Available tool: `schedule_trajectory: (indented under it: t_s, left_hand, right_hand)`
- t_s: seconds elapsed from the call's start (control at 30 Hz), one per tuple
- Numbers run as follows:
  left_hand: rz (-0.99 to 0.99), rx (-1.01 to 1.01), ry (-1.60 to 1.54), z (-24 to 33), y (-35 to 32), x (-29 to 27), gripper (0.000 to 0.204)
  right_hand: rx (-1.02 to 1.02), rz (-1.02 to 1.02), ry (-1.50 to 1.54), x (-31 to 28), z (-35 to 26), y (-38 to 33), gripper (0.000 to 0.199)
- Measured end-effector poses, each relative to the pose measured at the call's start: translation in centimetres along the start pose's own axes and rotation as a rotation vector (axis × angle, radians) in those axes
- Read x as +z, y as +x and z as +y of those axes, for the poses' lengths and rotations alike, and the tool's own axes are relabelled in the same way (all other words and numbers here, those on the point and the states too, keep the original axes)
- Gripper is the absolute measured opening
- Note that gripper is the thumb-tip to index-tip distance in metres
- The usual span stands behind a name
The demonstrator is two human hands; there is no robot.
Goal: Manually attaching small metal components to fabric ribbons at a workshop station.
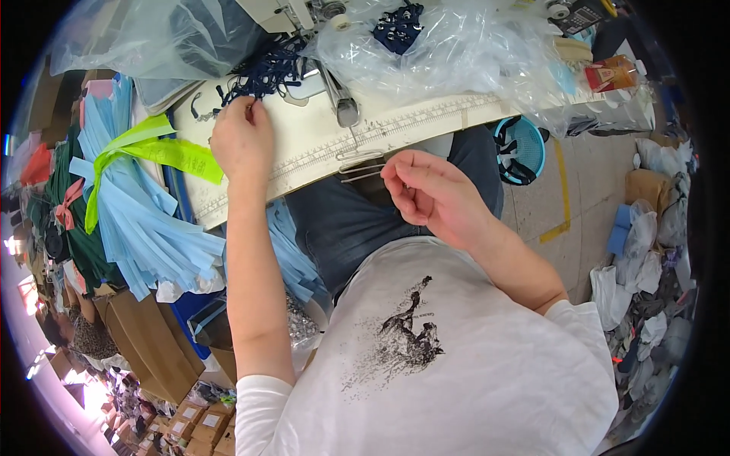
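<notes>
Navy strap pile [262, 76] on my counter [304, 144], pinched by my left hand [242, 140], right hand [430, 194] well apart, gripping thin wire hooks [357, 171].

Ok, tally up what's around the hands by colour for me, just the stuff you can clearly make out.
Dark blue: 1, the pile of navy straps under the left hand
Silver: 1, the wire hook at the right hand
Light blue: 1, the fabric bundle
Lime green: 1, the ribbon
Total: 4
</notes>
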State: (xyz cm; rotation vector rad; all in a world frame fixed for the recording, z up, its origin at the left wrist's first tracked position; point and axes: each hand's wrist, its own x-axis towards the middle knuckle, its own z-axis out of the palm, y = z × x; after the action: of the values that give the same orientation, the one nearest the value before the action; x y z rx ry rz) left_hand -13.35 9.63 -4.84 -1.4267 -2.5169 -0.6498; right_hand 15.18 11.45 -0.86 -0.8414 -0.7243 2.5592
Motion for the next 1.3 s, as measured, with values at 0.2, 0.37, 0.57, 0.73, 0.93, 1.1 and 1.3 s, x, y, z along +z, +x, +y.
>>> schedule_trajectory:
  t_s: [0.2,0.37,0.57,0.73,0.93,1.1,1.3]
  left_hand:
    - [0.087,-0.125,-0.386,1.5,-0.7,-2.2,0.013]
    - [-0.224,-0.344,-1.264,6.2,-5.1,-6.6,0.022]
    - [-0.53,-0.547,-1.571,8.4,-9.6,-7.7,0.021]
    - [-0.603,-0.46,-1.507,8.8,-11.3,-7.4,0.02]
    - [-0.536,-0.407,-1.39,8.7,-11.4,-8.1,0.019]
    - [-0.405,-0.369,-1.418,9.7,-11.3,-8.6,0.02]
    - [-0.438,-0.319,-1.366,9.7,-11.6,-8.5,0.021]
  right_hand:
    - [-0.1,0.15,0.044,0.4,0.4,0.0,0.021]
    - [-0.059,-0.018,0.007,-1.6,-0.2,-0.4,0.025]
    - [-0.05,-0.255,0.165,-2.9,0.4,0.0,0.027]
    - [-0.08,-0.165,0.057,-1.4,-0.5,-0.5,0.023]
    - [-0.138,-0.213,-0.072,-1.8,-0.5,-0.8,0.021]
    - [-0.231,-0.122,-0.088,-1.2,-0.3,-0.7,0.02]
    - [-0.228,-0.123,-0.145,-1.0,-0.5,-0.7,0.024]
